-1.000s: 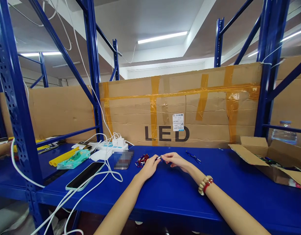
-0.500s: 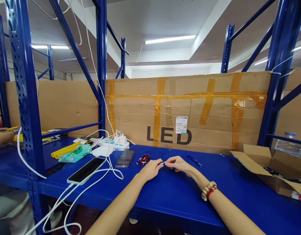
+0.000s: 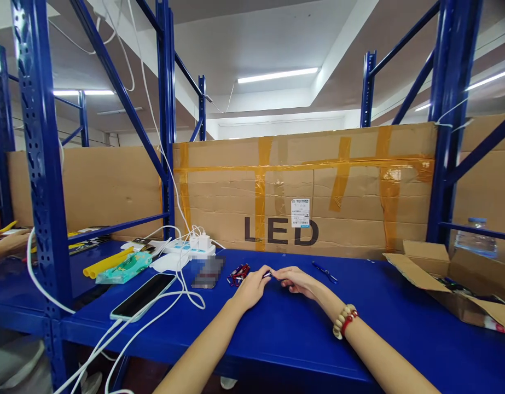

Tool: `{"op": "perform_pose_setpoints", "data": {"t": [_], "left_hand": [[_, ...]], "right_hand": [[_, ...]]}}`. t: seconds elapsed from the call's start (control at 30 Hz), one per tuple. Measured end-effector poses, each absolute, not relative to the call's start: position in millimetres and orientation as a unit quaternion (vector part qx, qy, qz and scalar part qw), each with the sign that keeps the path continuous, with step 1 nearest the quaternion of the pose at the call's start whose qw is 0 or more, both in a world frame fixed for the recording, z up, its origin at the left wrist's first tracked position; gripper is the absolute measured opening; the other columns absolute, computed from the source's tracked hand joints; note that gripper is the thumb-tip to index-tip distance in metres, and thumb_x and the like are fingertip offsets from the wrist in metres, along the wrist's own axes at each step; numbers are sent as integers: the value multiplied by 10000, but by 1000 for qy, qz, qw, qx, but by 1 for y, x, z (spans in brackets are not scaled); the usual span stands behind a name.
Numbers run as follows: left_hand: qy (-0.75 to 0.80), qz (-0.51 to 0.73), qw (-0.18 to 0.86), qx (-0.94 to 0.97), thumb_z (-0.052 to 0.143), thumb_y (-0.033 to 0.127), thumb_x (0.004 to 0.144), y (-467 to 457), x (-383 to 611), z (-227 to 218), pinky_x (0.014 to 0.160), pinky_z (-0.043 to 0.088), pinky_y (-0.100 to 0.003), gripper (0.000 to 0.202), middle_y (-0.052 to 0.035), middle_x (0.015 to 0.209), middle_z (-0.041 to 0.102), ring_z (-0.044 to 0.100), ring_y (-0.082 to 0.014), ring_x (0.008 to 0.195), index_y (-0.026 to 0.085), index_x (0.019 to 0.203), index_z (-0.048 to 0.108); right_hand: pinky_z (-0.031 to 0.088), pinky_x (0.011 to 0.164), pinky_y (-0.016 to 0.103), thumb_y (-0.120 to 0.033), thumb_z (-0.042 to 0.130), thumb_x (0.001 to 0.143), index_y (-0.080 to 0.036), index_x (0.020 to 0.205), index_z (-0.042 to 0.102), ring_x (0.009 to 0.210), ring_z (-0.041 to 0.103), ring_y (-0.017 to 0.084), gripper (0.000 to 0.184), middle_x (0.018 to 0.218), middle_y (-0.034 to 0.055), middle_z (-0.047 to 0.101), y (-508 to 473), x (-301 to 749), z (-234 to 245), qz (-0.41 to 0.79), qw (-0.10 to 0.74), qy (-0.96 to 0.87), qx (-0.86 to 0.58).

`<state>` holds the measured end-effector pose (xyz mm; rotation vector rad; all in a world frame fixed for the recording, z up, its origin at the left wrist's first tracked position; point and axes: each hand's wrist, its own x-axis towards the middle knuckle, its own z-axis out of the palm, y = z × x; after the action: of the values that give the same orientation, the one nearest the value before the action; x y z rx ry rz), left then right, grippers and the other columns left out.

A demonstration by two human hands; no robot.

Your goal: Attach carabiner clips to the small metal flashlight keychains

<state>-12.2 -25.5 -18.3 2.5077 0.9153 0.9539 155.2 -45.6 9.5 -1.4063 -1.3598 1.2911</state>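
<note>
In my left hand [image 3: 252, 287], closed in a pinch, is a small dark-blue and silver piece [image 3: 267, 274], mostly covered by the fingers. My right hand [image 3: 295, 280] has its thumb and forefinger pinched at the right end of that piece, its other fingers curled; the exact contact is too small to make out. Just left of my left hand lies a little pile of shiny red and dark clips [image 3: 238, 274], which look like carabiners. A slim blue pen-like item [image 3: 325, 272] rests on the blue tabletop [image 3: 301, 334] beyond my right hand.
A phone [image 3: 143, 295] with white cables lies at left, near a power strip [image 3: 195, 246], a teal packet [image 3: 125, 267] and yellow tubes [image 3: 106, 262]. An open cardboard box [image 3: 453, 306] stands at right. Another person's hand [image 3: 10, 246] shows at far left.
The view has shifted slightly. Both hands stay together at the small piece, with the right fingers still pinched at its end. The other person's hand at far left has moved.
</note>
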Motion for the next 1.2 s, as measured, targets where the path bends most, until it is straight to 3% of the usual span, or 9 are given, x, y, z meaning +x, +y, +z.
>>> {"op": "perform_pose_setpoints", "data": {"t": [0.1,0.3,0.43,0.6,0.77,0.97,1.1,1.2], "left_hand": [[318,344,173,866,333,274,882,-23,-11,-19,771,380,-238,266,-22,944,603,547,-156,863,217,1081,500],[328,374,188,847,334,291,876,-12,-9,-24,725,380,-234,274,-17,842,584,519,-134,764,181,1017,543],[318,365,210,849,354,275,861,-13,-8,-22,714,374,-228,247,-13,804,571,501,-126,735,162,960,550],[312,335,227,860,360,265,850,-18,-8,-21,619,360,-210,215,8,666,508,451,-111,629,150,904,533],[279,305,205,887,401,215,828,-20,-9,-23,616,340,-206,150,12,648,495,443,-100,613,149,839,536],[294,325,220,872,406,206,825,-18,-9,-26,594,341,-203,109,17,639,491,457,-99,607,153,861,493],[293,339,210,869,372,220,840,-18,-10,-26,619,344,-211,97,23,636,484,464,-104,624,165,843,452],[291,330,204,874,367,226,841,-18,-11,-25,627,348,-212,94,23,635,486,466,-107,627,171,839,444]], "right_hand": [[256,414,115,-436,726,575,-160,796,656,542,419,23,360,738,9,547,-43,154,10,478,395,-553,-557],[327,388,170,-542,697,515,-115,796,652,492,443,56,514,718,35,563,-26,157,0,299,480,-679,-468],[355,437,202,-472,690,564,-126,674,670,462,427,45,364,762,43,569,-19,162,-2,204,481,-732,-438],[366,551,212,-330,695,626,-201,680,699,547,453,64,140,788,16,571,-26,168,1,95,431,-769,-462],[347,565,207,-303,717,604,-208,631,694,594,441,82,101,753,7,565,-28,172,-2,105,383,-794,-461],[359,568,214,-313,683,627,-174,639,689,606,470,97,139,704,20,584,-25,170,-6,136,391,-784,-463],[360,492,206,-355,647,648,-123,623,662,527,461,87,234,617,32,574,-26,164,-8,181,420,-743,-489],[324,389,203,-436,637,647,-104,659,658,407,402,69,334,508,10,514,-30,159,-7,259,396,-707,-525]]}}
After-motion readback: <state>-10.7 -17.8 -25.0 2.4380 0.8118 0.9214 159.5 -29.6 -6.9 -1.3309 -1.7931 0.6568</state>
